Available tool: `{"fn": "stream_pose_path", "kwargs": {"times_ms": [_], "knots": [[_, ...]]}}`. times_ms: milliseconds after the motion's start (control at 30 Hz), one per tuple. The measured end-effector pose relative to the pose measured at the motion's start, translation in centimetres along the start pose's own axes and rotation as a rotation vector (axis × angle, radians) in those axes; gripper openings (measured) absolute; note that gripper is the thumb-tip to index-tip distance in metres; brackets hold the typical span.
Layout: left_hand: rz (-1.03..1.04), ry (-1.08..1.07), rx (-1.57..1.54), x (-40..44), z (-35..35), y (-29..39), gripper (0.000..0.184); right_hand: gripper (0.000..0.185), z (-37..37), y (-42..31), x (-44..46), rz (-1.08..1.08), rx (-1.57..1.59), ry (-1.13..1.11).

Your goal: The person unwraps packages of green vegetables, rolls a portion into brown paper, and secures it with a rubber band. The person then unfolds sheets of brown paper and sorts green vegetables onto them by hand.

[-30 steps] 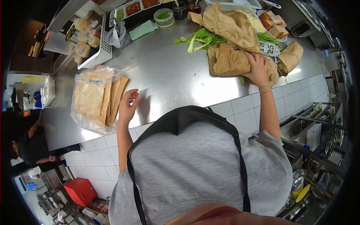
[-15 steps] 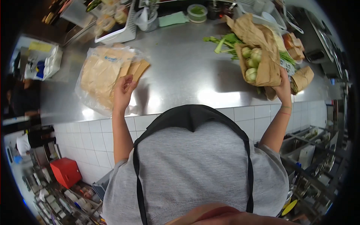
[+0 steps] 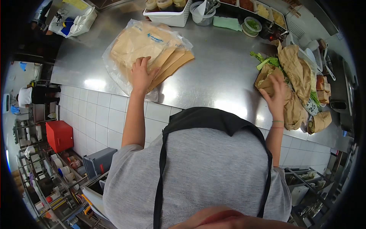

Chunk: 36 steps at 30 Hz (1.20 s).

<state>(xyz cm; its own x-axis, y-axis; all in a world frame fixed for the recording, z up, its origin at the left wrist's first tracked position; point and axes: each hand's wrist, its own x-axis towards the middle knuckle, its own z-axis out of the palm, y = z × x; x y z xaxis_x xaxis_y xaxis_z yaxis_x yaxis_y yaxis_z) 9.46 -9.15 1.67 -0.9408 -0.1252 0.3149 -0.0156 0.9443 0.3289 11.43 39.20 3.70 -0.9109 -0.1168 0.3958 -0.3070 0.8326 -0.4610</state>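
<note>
My left hand (image 3: 142,74) lies with its fingers spread on a clear plastic packet (image 3: 133,44) of flat brown paper bags (image 3: 169,63), which fan out of its right side. At the right, my right hand (image 3: 277,95) is open, its fingers apart over a brown paper bag (image 3: 265,78). I cannot tell whether it touches the paper. What that bag holds is mostly hidden. Beside it are green leafy stalks (image 3: 267,60), a tall crumpled paper bag (image 3: 295,65) and another paper bag (image 3: 295,112) nearer me. A smaller rolled paper bag (image 3: 322,121) lies further right.
A white basket of bottles (image 3: 167,18), a tub of utensils (image 3: 202,17), a folded green cloth (image 3: 227,23) and a tub of chopped greens (image 3: 251,26) line the back of the steel counter (image 3: 217,68). Bread (image 3: 323,88) sits at far right. A person (image 3: 32,95) stands at far left.
My view has turned toward the left. My right hand has let go of the bag of round pale-green vegetables, which is now lower and flatter. My left fingers have spread out on the packet.
</note>
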Motion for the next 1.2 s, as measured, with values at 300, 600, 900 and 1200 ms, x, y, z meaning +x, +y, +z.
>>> {"fn": "stream_pose_path", "kwargs": {"times_ms": [300,600,900,1200], "knots": [[0.193,-0.008,0.118,0.6,3.3,1.8,0.054,0.036,10.1,-9.9,3.1,-0.193,0.49,-0.43],[0.201,-0.184,0.009,2.0,3.8,-0.2,0.047,0.045,21.9,-16.0,11.7,0.527,0.847,-0.641],[0.262,0.017,0.419,3.6,6.4,-0.4,0.044,0.018,18.4,-19.9,7.1,-0.064,0.814,-0.967],[0.137,-0.058,0.029,6.7,1.7,2.8,0.052,0.02,14.6,-14.2,5.3,0.551,1.199,-0.573]]}}
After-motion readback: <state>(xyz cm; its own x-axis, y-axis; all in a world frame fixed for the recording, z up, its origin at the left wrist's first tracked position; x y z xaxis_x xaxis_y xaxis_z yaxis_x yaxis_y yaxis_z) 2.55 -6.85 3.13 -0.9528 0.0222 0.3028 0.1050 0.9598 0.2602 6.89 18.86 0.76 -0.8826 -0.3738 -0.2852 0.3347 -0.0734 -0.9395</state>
